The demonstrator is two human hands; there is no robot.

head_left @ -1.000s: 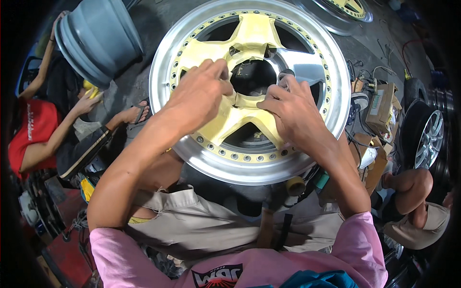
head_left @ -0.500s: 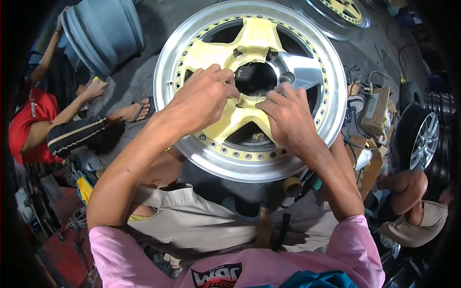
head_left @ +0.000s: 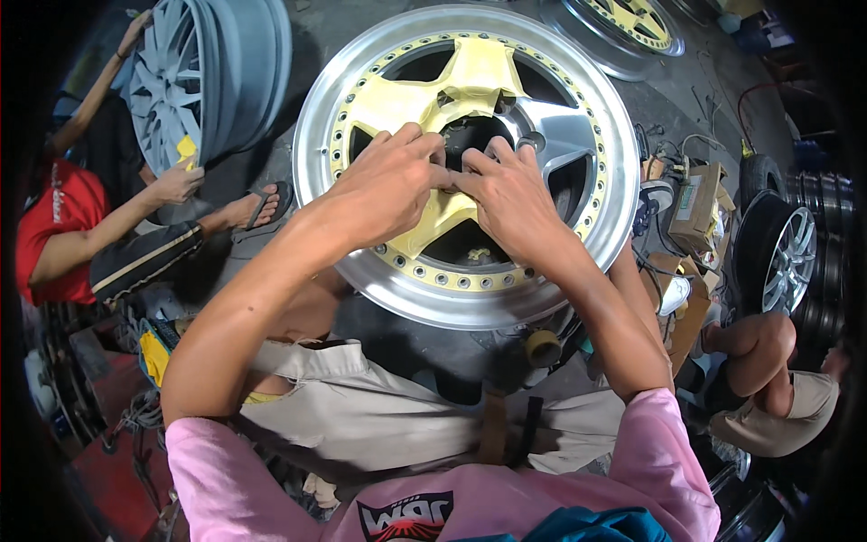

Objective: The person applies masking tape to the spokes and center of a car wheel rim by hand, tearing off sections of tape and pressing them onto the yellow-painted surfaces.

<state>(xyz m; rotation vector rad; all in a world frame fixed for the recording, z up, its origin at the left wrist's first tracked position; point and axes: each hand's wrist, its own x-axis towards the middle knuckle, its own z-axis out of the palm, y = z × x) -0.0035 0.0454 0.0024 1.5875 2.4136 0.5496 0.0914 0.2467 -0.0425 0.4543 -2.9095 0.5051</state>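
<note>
Polished five-spoke wheel [head_left: 578,135], spokes mostly under yellow masking tape [head_left: 474,72].

— What's the ground here?
— A grey concrete floor [head_left: 361,36].
— And on it?
— The big alloy wheel [head_left: 578,244], a grey rim [head_left: 226,72] standing left, another wheel [head_left: 623,27] behind, a cardboard box [head_left: 695,203] right.

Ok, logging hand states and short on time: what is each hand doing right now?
Left hand: fingers bent, pressing on the yellow masking by the wheel hub; holds nothing.
Right hand: same, fingertips at the hub edge.
</note>
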